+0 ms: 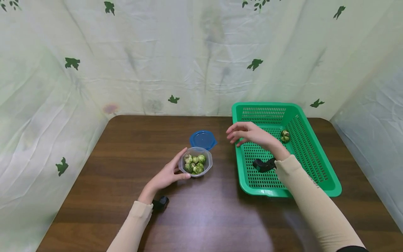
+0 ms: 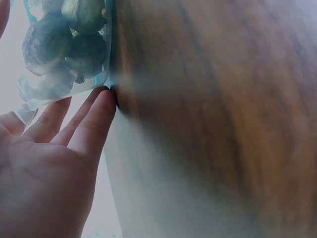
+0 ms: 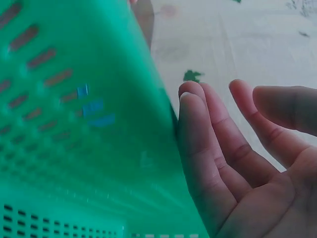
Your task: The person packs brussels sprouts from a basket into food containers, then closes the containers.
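Observation:
A small clear plastic container (image 1: pixel 209 164) filled with several Brussels sprouts (image 1: pixel 196 163) stands on the table. My left hand (image 1: pixel 166 175) grips it from the left, thumb at the near side and fingers round the far side. In the left wrist view, fingertips meet the container's see-through wall, with sprouts (image 2: pixel 47 42) behind it. My right hand (image 1: pixel 252 134) hovers over the left rim of a green plastic basket (image 1: pixel 267 192), fingers loosely bent, holding nothing. The right wrist view shows that hand (image 3: pixel 257 173) beside the basket wall (image 3: pixel 133 148). Two sprouts (image 1: pixel 284 136) lie in the basket.
A blue lid (image 1: pixel 203 139) lies flat just behind the container. The brown wooden table (image 1: pixel 141 140) ends at a pale curtain (image 1: pixel 189 70) with green leaf shapes. Black straps with small devices (image 1: pixel 263 165) sit on both wrists.

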A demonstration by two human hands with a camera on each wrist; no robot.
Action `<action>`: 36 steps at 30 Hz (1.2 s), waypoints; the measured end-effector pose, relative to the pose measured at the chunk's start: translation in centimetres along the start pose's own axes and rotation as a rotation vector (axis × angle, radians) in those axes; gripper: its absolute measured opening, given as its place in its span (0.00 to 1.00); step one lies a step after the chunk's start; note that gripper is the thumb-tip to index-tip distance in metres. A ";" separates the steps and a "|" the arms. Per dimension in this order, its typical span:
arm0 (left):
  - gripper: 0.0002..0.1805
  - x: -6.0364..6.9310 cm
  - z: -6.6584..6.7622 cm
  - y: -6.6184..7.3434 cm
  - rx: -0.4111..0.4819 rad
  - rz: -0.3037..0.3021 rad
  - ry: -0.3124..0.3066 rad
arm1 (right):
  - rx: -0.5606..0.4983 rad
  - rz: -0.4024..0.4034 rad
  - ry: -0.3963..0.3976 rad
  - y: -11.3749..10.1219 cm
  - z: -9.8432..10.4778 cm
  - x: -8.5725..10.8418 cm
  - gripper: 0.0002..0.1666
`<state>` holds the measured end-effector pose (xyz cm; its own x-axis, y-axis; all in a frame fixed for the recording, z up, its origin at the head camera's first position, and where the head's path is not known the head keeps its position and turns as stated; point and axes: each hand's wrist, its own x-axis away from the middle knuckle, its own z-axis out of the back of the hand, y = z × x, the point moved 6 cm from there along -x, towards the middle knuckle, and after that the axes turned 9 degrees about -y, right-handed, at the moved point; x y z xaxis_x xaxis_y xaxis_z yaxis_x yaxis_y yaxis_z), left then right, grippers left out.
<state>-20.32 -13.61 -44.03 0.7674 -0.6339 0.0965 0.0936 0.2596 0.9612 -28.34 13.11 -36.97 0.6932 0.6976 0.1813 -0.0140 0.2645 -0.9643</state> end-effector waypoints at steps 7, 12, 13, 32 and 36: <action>0.51 -0.2 0.0 -0.9 0.006 -0.001 -0.004 | -0.010 0.019 0.098 0.8 2.4 1.8 0.20; 0.52 -0.7 0.3 -2.9 -0.011 -0.009 0.001 | -0.010 0.005 0.159 1.8 4.2 3.2 0.21; 0.52 -0.6 0.3 -2.9 -0.013 -0.011 0.002 | -0.009 0.001 0.171 2.0 4.5 3.5 0.20; 0.52 -0.7 0.4 -2.7 -0.041 -0.013 0.018 | 0.030 -0.182 0.314 7.2 10.4 8.7 0.27; 0.52 -0.6 0.4 -2.7 -0.042 -0.010 0.016 | 0.026 -0.235 0.338 8.1 11.3 9.4 0.28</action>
<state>-21.33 -14.21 -46.60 0.7760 -0.6254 0.0822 0.1282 0.2839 0.9502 -30.04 29.31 -40.94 0.8772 0.3594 0.3182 0.1575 0.4107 -0.8981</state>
